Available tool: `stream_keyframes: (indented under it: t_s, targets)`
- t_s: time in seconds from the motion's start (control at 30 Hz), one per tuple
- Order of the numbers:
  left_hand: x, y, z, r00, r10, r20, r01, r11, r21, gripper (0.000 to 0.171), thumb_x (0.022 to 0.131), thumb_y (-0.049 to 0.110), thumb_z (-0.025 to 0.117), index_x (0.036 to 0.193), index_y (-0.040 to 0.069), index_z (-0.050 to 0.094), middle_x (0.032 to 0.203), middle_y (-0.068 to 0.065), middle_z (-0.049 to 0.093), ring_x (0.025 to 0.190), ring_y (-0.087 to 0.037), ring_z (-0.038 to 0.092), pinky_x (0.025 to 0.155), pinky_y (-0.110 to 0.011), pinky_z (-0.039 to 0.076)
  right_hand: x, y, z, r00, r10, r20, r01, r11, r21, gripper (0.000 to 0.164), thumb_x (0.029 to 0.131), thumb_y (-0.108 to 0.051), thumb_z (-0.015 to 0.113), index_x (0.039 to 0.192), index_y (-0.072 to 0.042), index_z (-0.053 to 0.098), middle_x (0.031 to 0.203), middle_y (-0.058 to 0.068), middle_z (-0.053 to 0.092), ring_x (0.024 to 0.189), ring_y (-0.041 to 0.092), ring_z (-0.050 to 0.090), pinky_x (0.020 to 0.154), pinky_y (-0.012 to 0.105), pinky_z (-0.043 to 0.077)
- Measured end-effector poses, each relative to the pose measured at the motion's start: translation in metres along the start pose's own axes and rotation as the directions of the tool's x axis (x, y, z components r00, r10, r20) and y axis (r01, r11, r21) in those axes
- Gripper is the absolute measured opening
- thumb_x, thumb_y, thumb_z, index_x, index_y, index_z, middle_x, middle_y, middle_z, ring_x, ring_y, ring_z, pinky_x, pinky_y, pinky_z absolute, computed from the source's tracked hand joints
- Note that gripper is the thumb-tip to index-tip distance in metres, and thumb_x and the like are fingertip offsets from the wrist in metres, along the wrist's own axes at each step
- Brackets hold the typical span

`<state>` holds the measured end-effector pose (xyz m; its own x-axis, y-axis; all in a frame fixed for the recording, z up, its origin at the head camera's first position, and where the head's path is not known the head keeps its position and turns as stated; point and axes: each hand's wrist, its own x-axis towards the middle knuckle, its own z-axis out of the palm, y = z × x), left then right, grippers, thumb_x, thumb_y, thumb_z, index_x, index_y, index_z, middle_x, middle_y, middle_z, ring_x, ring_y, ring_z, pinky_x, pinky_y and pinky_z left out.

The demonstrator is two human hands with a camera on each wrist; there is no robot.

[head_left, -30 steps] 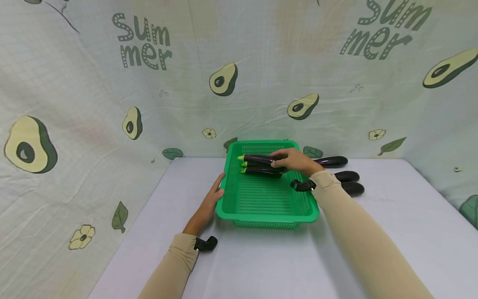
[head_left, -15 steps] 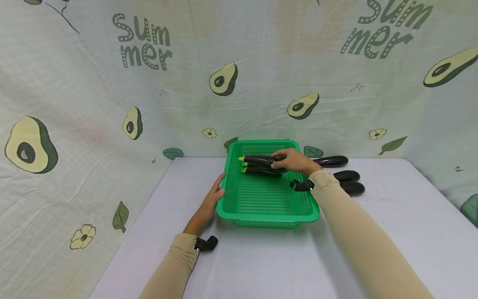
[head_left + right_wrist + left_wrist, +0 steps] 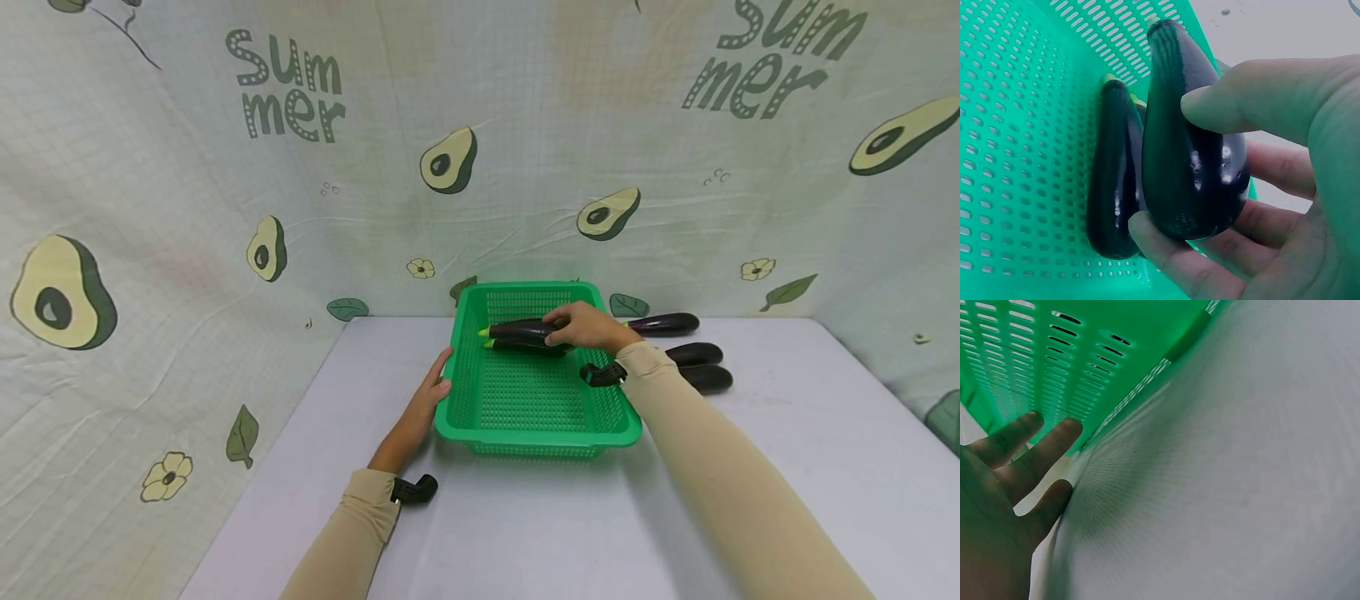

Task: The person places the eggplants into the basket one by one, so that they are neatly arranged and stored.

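A green plastic basket (image 3: 543, 437) with perforated sides stands on the white table. My right hand (image 3: 588, 325) is over its far part and grips a dark purple eggplant (image 3: 1197, 162) between thumb and fingers. Beneath that one, another eggplant (image 3: 1113, 181) lies in the basket, and the green stem end of a third (image 3: 1140, 105) peeks out in the right wrist view, mostly hidden. At the basket's left side, my left hand (image 3: 416, 412) touches the outer wall with straight, spread fingers (image 3: 1054, 444); nothing is held in it.
To the right of the basket, several eggplants lie on the table: one at the back (image 3: 670, 324), and two nearer ones (image 3: 697, 354) partly behind my right forearm. A printed avocado cloth (image 3: 525, 225) hangs behind the table.
The gripped eggplant has shifted slightly toward me and down within the basket, now covering the middle one in the head view. My left hand and the basket have stayed put.
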<state>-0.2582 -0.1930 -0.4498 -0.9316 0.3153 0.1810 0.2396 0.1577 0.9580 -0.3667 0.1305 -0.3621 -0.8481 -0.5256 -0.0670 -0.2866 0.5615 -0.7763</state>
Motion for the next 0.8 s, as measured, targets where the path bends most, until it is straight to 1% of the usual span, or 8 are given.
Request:
stream_keyframes:
  t_s: [0.03, 0.13, 0.17, 0.3, 0.4, 0.47, 0.7, 0.8]
  targets:
    - [0.0015, -0.0049, -0.0004, 1.000, 0.000, -0.005, 0.000, 1.000, 0.000, 0.065, 0.104, 0.022, 0.034, 0.163, 0.017, 0.007, 0.160, -0.022, 0.024, 0.127, -0.032, 0.042, 0.108, -0.047, 0.029, 0.0004, -0.0001, 0.0004, 1.000, -0.004, 0.006, 0.004, 1.000, -0.008, 0.055, 0.096, -0.016, 0.067, 0.144, 0.003, 0.050, 0.143, 0.026, 0.049, 0.122, 0.039, 0.055, 0.091, 0.047, 0.052]
    - [0.0029, -0.0116, -0.0001, 1.000, 0.006, -0.024, -0.006, 1.000, 0.008, 0.065, 0.104, 0.025, 0.035, 0.163, 0.020, 0.010, 0.162, -0.017, 0.021, 0.132, -0.033, 0.038, 0.110, -0.049, 0.026, 0.0020, 0.0003, 0.0015, 1.000, -0.013, 0.016, 0.014, 0.999, -0.030, 0.055, 0.096, -0.014, 0.067, 0.144, 0.005, 0.049, 0.143, 0.027, 0.049, 0.123, 0.040, 0.055, 0.090, 0.047, 0.053]
    - [0.0029, -0.0126, 0.0002, 1.000, 0.013, -0.028, -0.013, 1.000, 0.008, 0.065, 0.104, 0.027, 0.035, 0.163, 0.022, 0.011, 0.164, -0.014, 0.017, 0.134, -0.032, 0.035, 0.111, -0.050, 0.024, 0.0028, 0.0005, 0.0021, 1.000, -0.016, 0.017, 0.016, 0.999, -0.039, 0.055, 0.095, -0.014, 0.067, 0.144, 0.005, 0.049, 0.144, 0.027, 0.049, 0.123, 0.040, 0.055, 0.090, 0.046, 0.053]
    - [0.0034, -0.0138, 0.0015, 0.999, 0.036, -0.038, -0.036, 0.999, 0.001, 0.066, 0.103, 0.030, 0.037, 0.163, 0.021, 0.013, 0.165, -0.013, 0.015, 0.137, -0.033, 0.033, 0.111, -0.051, 0.024, 0.0042, 0.0004, 0.0050, 0.999, -0.028, 0.017, 0.029, 0.996, -0.088, 0.054, 0.094, -0.014, 0.067, 0.142, 0.005, 0.051, 0.143, 0.027, 0.050, 0.126, 0.042, 0.052, 0.092, 0.048, 0.051]
    - [0.0035, -0.0130, 0.0023, 0.998, 0.045, -0.036, -0.045, 0.999, 0.004, 0.065, 0.103, 0.030, 0.037, 0.163, 0.019, 0.013, 0.164, -0.014, 0.016, 0.137, -0.034, 0.034, 0.111, -0.051, 0.025, 0.0038, -0.0008, 0.0073, 0.999, -0.035, 0.019, 0.037, 0.993, -0.114, 0.053, 0.094, -0.014, 0.067, 0.142, 0.005, 0.052, 0.142, 0.027, 0.051, 0.128, 0.043, 0.051, 0.094, 0.049, 0.050]
    - [0.0036, -0.0129, 0.0024, 0.998, 0.044, -0.033, -0.044, 0.999, 0.007, 0.065, 0.104, 0.030, 0.036, 0.163, 0.020, 0.013, 0.164, -0.014, 0.017, 0.136, -0.034, 0.035, 0.110, -0.051, 0.026, 0.0034, -0.0010, 0.0084, 0.999, -0.041, 0.024, 0.043, 0.992, -0.117, 0.053, 0.094, -0.013, 0.067, 0.142, 0.006, 0.051, 0.141, 0.029, 0.050, 0.127, 0.043, 0.051, 0.094, 0.049, 0.050]
    - [0.0033, -0.0141, 0.0007, 0.998, 0.049, -0.033, -0.049, 0.999, 0.012, 0.065, 0.103, 0.030, 0.036, 0.163, 0.020, 0.013, 0.161, -0.017, 0.023, 0.131, -0.034, 0.042, 0.108, -0.049, 0.030, 0.0039, -0.0014, 0.0100, 0.998, -0.048, 0.027, 0.051, 0.992, -0.116, 0.052, 0.095, -0.011, 0.065, 0.142, 0.007, 0.051, 0.141, 0.027, 0.052, 0.127, 0.043, 0.052, 0.093, 0.049, 0.050]
    - [0.0027, -0.0136, 0.0007, 0.998, 0.046, -0.033, -0.046, 0.999, 0.017, 0.065, 0.104, 0.032, 0.037, 0.163, 0.023, 0.013, 0.163, -0.014, 0.021, 0.134, -0.034, 0.038, 0.109, -0.050, 0.028, 0.0049, -0.0008, 0.0104, 0.998, -0.055, 0.027, 0.057, 0.991, -0.119, 0.051, 0.094, -0.010, 0.066, 0.141, 0.007, 0.052, 0.141, 0.026, 0.052, 0.126, 0.043, 0.052, 0.092, 0.048, 0.051]
